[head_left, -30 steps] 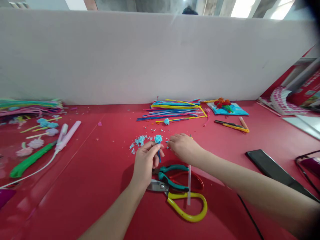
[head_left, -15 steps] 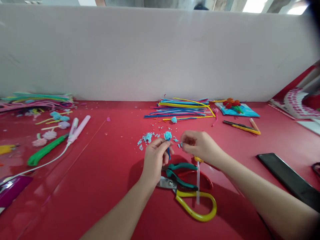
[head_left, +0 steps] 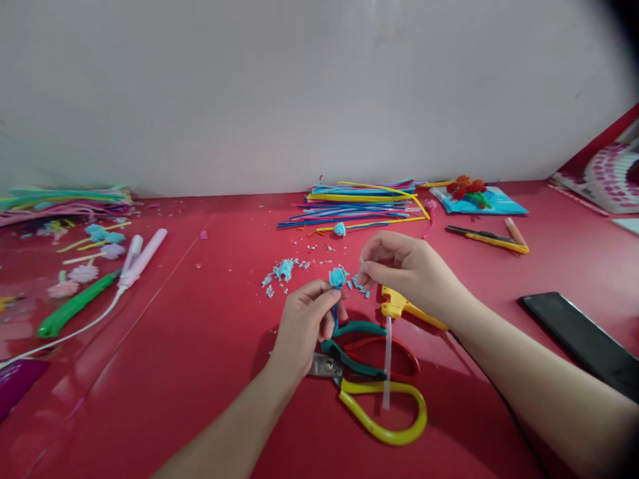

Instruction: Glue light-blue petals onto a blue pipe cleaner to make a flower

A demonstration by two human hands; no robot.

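Note:
My left hand (head_left: 303,326) pinches a small light-blue flower head (head_left: 337,277) by its dark-blue stem (head_left: 335,317), keeping the flower upright. Just to its right, my right hand (head_left: 409,269) is closed in a pinch, and a tiny pale-blue piece shows at its fingertips. Small blue cut pieces (head_left: 357,286) lie on the red table below them. Under my right wrist is a yellow glue gun (head_left: 395,304) with a clear glue stick (head_left: 387,379) sticking out. Teal-handled pliers (head_left: 360,326) rest across scissors (head_left: 394,436) with a yellow loop; a red loop shows beside them.
Pipe cleaners (head_left: 357,197) lie in a bundle by the white partition (head_left: 279,100). Blue fluff (head_left: 284,269) is scattered left of my hands. Further left are a green cutter (head_left: 77,305) and a pink corded tool (head_left: 144,258); a black phone (head_left: 574,336) lies right.
The view has tipped down and shifted slightly. My right hand has moved up off the glue gun, showing more of it, with its fingertips beside the flower. My left hand still holds the flower.

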